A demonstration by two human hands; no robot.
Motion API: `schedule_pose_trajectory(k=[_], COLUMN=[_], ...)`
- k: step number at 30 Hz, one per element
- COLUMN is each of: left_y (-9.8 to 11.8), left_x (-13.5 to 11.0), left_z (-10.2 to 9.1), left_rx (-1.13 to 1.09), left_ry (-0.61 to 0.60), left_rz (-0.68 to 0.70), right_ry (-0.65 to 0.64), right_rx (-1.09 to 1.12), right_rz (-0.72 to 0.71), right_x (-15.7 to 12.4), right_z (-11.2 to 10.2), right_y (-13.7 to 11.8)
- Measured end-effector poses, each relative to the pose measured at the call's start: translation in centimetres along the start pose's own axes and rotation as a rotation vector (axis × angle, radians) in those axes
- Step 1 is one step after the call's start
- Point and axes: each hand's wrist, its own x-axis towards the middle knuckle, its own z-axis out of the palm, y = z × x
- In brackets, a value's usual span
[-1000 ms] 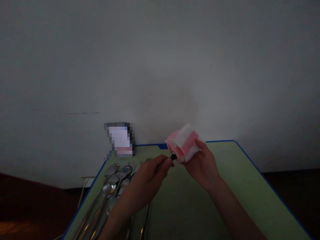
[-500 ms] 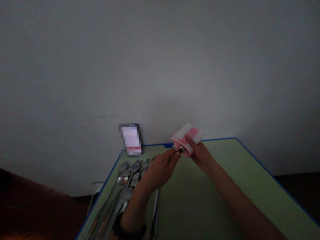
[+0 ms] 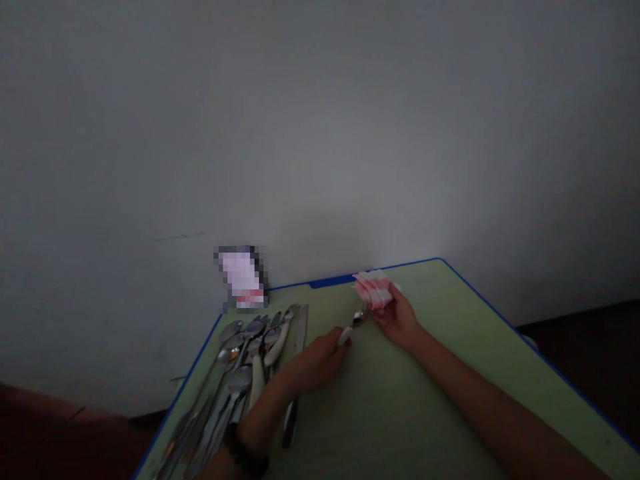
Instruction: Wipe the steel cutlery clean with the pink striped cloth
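Note:
A small spoon (image 3: 359, 317) with a pale handle is in my left hand (image 3: 323, 357), whose fingers close round the handle. Its metal head points up and right, at the lower edge of a folded pink-and-white cloth (image 3: 374, 289). My right hand (image 3: 399, 319) pinches that cloth, thumb on its near side. Whether cloth and spoon touch is hard to see in the dim light. Under and left of my left forearm lies a spread of metal cutlery (image 3: 235, 380), mostly spoons and forks. A table knife (image 3: 301, 330) lies just right of it, partly hidden by my left forearm.
The light green table (image 3: 425, 400) has a blue edge and stands against a grey wall (image 3: 320, 133). At its back left corner a phone (image 3: 243, 277), blurred out, leans upright. Dark floor shows on both sides.
The cloth has come off most of the spoon, baring its metal head. My left hand has moved down toward me with the spoon. The view has shifted slightly to the right.

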Motion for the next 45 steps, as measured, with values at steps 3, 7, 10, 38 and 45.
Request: schedule_pose_trajectory(k=[3, 7, 10, 38, 45], left_y=[-0.2, -1.0, -1.6, -1.3, -2.5], left_x=[-0.6, -0.3, 0.1, -0.4, 0.3], left_z=[0.4, 1.3, 2.0, 2.3, 2.8], left_rx=[0.0, -0.061, -0.131, -0.094, 0.097], left_ry=[0.015, 0.17, 0.291, 0.203, 0.161], left_rz=[0.006, -0.051, -0.093, 0.088, 0.056], right_ry=[-0.024, -0.009, 0.024, -0.328, -0.199], right_rx=[0.099, 0.209, 0.199, -0.094, -0.454], right_rz=[-0.011, -0.023, -0.038, 0.168, -0.103], right_x=[-0.3, -0.2, 0.4, -1.8, -1.1], right_z=[0.1, 0.2, 0.0, 1.3, 0.0], right_y=[-0.3, -0.2, 0.0, 1.4, 3.1])
